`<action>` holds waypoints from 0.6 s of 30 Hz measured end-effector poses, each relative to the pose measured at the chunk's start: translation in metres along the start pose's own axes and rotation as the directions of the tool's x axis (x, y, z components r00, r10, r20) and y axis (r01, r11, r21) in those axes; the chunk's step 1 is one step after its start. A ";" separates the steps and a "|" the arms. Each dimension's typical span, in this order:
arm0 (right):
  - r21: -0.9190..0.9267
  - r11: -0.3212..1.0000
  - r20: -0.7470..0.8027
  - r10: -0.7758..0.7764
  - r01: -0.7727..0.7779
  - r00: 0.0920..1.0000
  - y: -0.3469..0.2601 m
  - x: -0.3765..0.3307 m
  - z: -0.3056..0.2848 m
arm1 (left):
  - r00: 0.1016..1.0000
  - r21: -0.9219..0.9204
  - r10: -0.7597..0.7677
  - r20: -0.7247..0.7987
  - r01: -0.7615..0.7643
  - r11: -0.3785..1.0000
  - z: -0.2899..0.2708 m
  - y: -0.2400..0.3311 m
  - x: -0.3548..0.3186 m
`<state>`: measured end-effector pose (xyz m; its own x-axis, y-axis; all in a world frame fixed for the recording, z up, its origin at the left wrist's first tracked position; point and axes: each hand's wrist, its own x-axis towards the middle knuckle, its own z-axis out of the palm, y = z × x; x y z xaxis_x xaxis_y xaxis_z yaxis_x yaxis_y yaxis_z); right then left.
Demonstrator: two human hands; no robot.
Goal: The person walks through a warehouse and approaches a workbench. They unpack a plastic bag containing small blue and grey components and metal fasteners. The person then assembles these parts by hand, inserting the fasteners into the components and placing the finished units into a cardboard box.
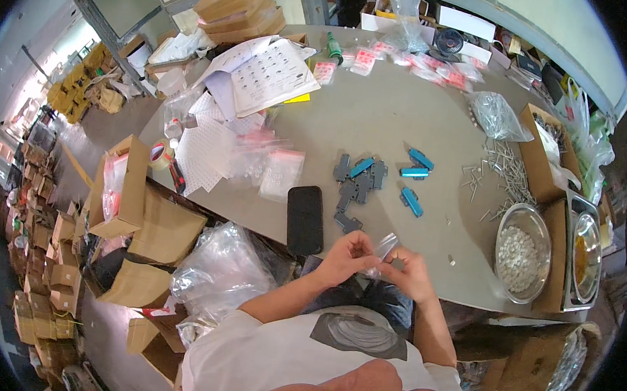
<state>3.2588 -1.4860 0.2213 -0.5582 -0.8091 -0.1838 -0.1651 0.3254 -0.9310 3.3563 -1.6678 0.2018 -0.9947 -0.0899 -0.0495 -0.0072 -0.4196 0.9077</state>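
At the table's near edge, my left hand (351, 258) and my right hand (407, 273) pinch a small clear plastic bag (386, 246) between them. What is inside the bag, if anything, I cannot make out. Just beyond my hands lies a loose group of dark grey plastic pieces (361, 187), one with a blue piece on it. Several blue-and-grey pieces (412, 202) lie to their right. A black phone (304, 219) rests left of my left hand.
Right: a metal bowl (501, 272) of white pieces, loose screws (509, 179), a clear bag (495, 115) and a cardboard box (543, 168). Left: printed sheets (267, 80), clear bags (283, 174) and a tape roll (161, 156). Red-and-white packets (363, 61) lie at the back.
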 end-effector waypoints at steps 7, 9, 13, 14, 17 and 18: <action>0.267 0.925 -0.318 -0.181 0.271 0.931 0.015 -0.005 0.027 | 0.998 0.086 -0.063 0.011 0.062 0.994 -0.006 -0.013 -0.013; 0.446 0.881 -0.211 -0.067 0.157 0.975 0.021 -0.005 0.026 | 0.997 0.216 0.066 -0.031 -0.058 0.975 -0.005 -0.012 -0.015; 0.260 0.959 -0.094 -0.090 0.112 0.991 0.025 -0.006 0.031 | 0.946 0.018 0.195 -0.260 -0.197 0.980 -0.001 -0.008 -0.013; 0.242 0.966 -0.078 -0.075 0.092 0.994 0.023 -0.007 0.032 | 0.941 -0.010 0.189 -0.281 -0.200 0.980 -0.004 -0.008 -0.012; 0.159 0.987 -0.049 -0.026 0.034 0.998 0.011 -0.012 0.031 | 0.941 -0.171 0.159 -0.299 -0.217 0.961 -0.014 -0.001 -0.014; 0.112 0.994 -0.056 -0.010 0.016 0.998 0.008 -0.013 0.029 | 0.937 -0.118 0.184 -0.297 -0.227 0.967 -0.018 -0.002 -0.014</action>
<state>3.2884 -1.4876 0.2074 -0.6014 -0.7834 -0.1567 -0.0822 0.2558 -0.9632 3.3725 -1.6824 0.1931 -0.9031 -0.4295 -0.0031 0.2311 -0.4921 0.8393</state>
